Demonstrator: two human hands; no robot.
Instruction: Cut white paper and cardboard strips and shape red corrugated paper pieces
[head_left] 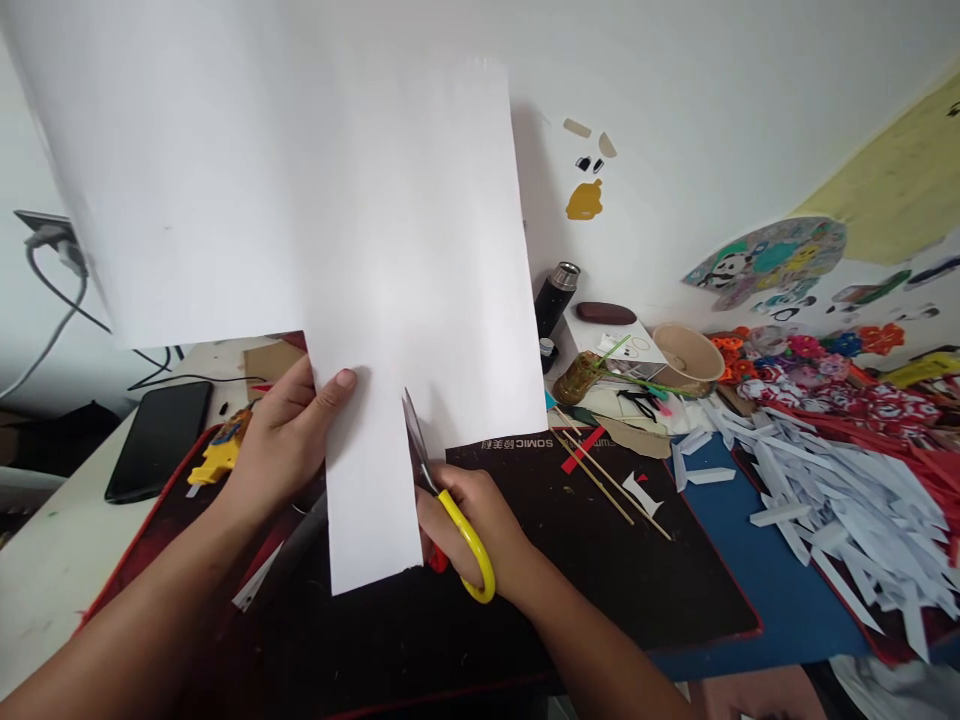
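A large white sheet of paper (412,250) is held up in front of me and fills much of the upper left. My left hand (289,430) pinches its lower part, thumb on the near face and fingers behind. In my right hand (480,520) are scissors (469,545) with a yellow handle loop and a bit of red. The scissors' blades are parted slightly and point up into a cut in the sheet. Left of that cut, a paper strip hangs down below my thumb, still joined to the sheet at its top.
A black mat (600,580) covers the table. Thin sticks (607,480) lie on it. Folded white paper strips (862,510) are heaped at right, near colourful paper flowers (817,350). A black phone (161,440) lies at left; a dark thermos (556,295) stands by the wall.
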